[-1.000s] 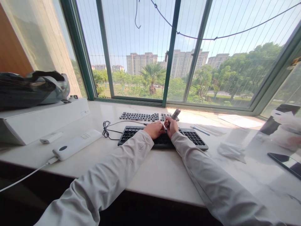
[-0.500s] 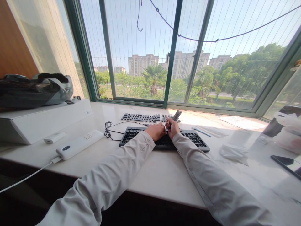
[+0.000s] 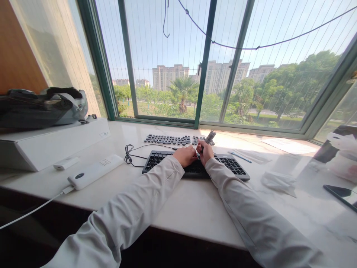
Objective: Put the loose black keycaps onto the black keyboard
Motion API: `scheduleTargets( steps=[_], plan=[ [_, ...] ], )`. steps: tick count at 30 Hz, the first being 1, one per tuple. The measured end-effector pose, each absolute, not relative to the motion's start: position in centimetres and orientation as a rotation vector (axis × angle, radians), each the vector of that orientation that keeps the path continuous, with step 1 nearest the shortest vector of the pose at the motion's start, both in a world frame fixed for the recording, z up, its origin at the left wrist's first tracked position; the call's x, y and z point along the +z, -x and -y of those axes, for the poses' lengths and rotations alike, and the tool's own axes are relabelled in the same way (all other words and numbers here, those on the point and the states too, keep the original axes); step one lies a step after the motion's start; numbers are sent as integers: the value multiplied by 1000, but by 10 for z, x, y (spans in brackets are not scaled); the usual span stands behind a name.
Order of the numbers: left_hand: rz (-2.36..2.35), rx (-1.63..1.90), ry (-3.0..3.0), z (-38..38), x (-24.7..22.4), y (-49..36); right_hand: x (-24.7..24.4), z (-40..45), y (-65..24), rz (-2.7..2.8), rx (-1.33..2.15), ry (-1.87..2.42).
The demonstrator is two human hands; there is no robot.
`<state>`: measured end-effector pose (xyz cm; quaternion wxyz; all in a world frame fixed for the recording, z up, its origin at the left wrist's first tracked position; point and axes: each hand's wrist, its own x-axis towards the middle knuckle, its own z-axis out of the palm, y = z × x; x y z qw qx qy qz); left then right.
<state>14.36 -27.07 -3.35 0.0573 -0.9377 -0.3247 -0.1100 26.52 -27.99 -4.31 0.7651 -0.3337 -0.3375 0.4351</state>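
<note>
A black keyboard base point(image 3: 231, 165) lies across the desk in front of me, its key sockets showing in a grid. My right hand point(image 3: 206, 152) is closed around a dark brush point(image 3: 211, 137), whose end points up and away from me. Curled over the middle of the base, my left hand point(image 3: 185, 155) has its fingers bent together close to the right hand. Whatever those left fingers grip, if anything, is hidden. Behind the base, loose dark keycaps point(image 3: 167, 139) are laid out in keyboard rows, with another group point(image 3: 195, 140) partly behind my right hand.
A coiled black cable point(image 3: 128, 154) runs from the base at left. Nearer left lie a white power bank point(image 3: 95, 172) and a white box point(image 3: 55, 143) bearing a dark bag point(image 3: 41, 108). A blue stick point(image 3: 241, 157), clear plastic point(image 3: 279, 182) and a phone-like slab point(image 3: 341, 195) are at right.
</note>
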Motion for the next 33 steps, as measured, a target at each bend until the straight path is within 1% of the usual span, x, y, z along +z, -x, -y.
scheduleTargets(
  steps=[10,16,26,33],
  plan=[
    [947,-357,2842,269,-35,-143,-44,279,-266,726,959,704],
    [939,-344,2802,269,-36,-143,-42,275,-272,718,1047,834],
    [936,-324,2775,275,-33,-145,-39,268,-269,677,1060,923],
    [966,-338,2802,275,-29,-143,-45,260,-265,602,953,938]
  ],
)
